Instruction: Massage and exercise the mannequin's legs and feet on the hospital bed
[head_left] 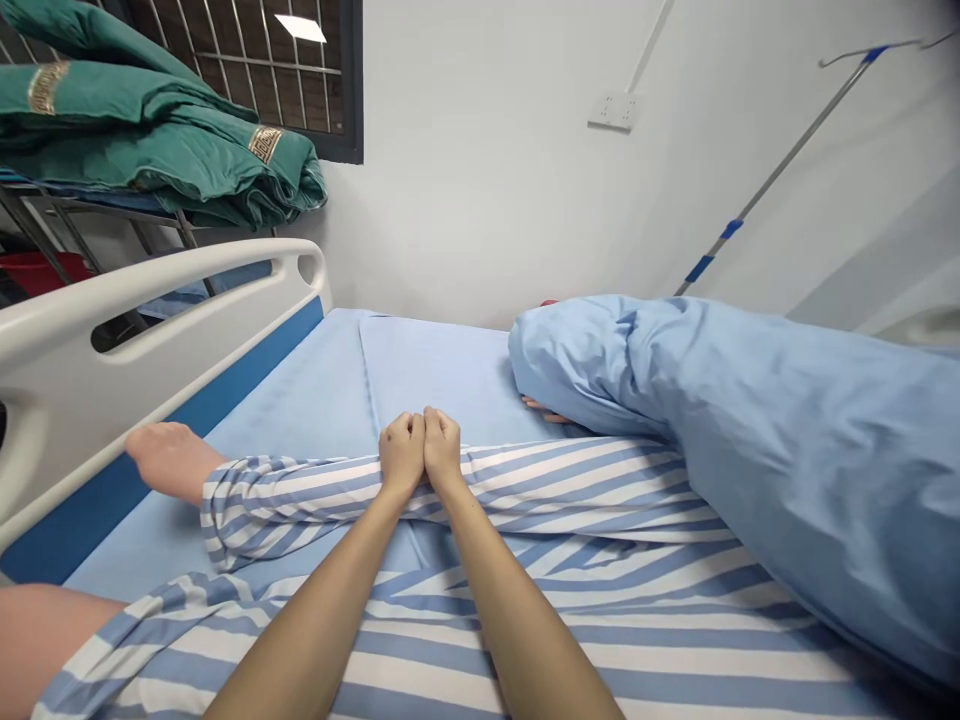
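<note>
Your left hand (402,452) and right hand (442,448) were closed side by side, knuckles touching, pressing on the striped trouser leg (315,490) of a person lying across the bed. A bare foot (169,458) stuck out left, near the bed rail (150,300). A blue duvet (750,420) lay right.

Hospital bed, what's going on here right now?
A person's left hand and right hand, both closed and side by side, press on the striped pyjama leg of someone lying on the hospital bed. A bare foot sticks out near the white bed rail. A light blue quilt is bunched over the other leg.
</note>
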